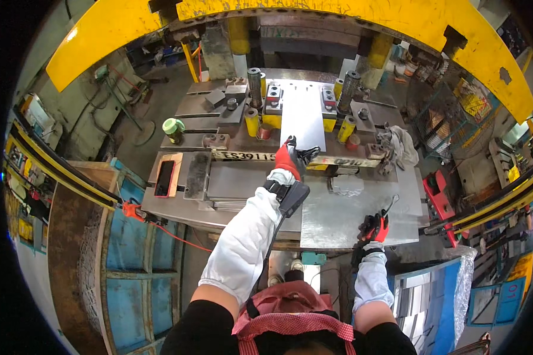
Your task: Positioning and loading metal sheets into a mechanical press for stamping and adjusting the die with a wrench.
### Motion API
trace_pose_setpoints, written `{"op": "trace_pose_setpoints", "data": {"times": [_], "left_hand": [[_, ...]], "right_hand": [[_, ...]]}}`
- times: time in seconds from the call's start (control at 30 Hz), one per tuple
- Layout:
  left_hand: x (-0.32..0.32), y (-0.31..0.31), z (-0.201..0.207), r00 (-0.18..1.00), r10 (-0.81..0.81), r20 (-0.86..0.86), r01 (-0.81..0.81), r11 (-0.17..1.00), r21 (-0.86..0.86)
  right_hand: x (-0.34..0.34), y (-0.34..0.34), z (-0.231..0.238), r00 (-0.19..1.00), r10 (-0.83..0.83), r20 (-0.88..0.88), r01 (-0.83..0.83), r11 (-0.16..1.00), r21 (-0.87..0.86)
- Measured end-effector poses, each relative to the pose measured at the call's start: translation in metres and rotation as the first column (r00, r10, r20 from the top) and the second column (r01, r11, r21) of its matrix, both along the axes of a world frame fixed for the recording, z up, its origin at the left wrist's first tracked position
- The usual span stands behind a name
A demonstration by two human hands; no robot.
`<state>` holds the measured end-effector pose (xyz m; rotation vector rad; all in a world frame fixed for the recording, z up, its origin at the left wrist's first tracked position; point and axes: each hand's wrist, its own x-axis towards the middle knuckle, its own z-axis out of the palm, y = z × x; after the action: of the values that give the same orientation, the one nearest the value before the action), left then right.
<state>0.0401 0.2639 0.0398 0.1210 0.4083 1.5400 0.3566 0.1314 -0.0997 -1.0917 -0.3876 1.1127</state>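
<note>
My left hand (293, 158), in a red and black glove, reaches to the near end of a bright metal sheet (302, 112) in the press die. Its fingers are spread at that edge; no grip on the sheet shows. My right hand (374, 228), gloved alike, is closed around a thin metal tool with a curved end (391, 205). It hovers over or rests on a large flat metal sheet (361, 216) at the front right of the bench; I cannot tell which. The die's guide posts (254, 87) and yellow cylinders (251, 121) flank the sheet.
A stack of metal plates (234, 180) lies left of centre, beside a phone (165, 178). A green-topped bottle (173, 130) stands further left. Grey rags (397, 145) hang at the right. The yellow press beam (337, 12) arches overhead; a red toolbox (441, 198) stands right.
</note>
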Motion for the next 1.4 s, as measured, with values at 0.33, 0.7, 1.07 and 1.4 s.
{"op": "trace_pose_setpoints", "data": {"times": [0.33,0.7,1.07,1.4], "left_hand": [[0.001,0.006,-0.001,0.999,-0.001,0.033,0.004,0.997,-0.08],[0.003,0.009,-0.002,0.998,-0.016,0.057,0.023,0.993,-0.119],[-0.012,0.011,-0.026,0.973,-0.098,-0.208,0.089,0.995,-0.05],[-0.023,0.024,-0.024,0.955,-0.249,0.158,0.264,0.961,-0.08]], "right_hand": [[0.004,0.002,-0.004,1.0,0.008,0.004,-0.008,1.0,-0.021],[0.011,0.008,-0.017,0.999,0.022,0.044,-0.019,0.998,-0.059],[0.003,0.004,-0.002,0.998,0.044,0.055,-0.04,0.997,-0.071],[0.0,0.004,-0.003,1.0,0.011,-0.015,-0.01,1.0,0.009]]}}
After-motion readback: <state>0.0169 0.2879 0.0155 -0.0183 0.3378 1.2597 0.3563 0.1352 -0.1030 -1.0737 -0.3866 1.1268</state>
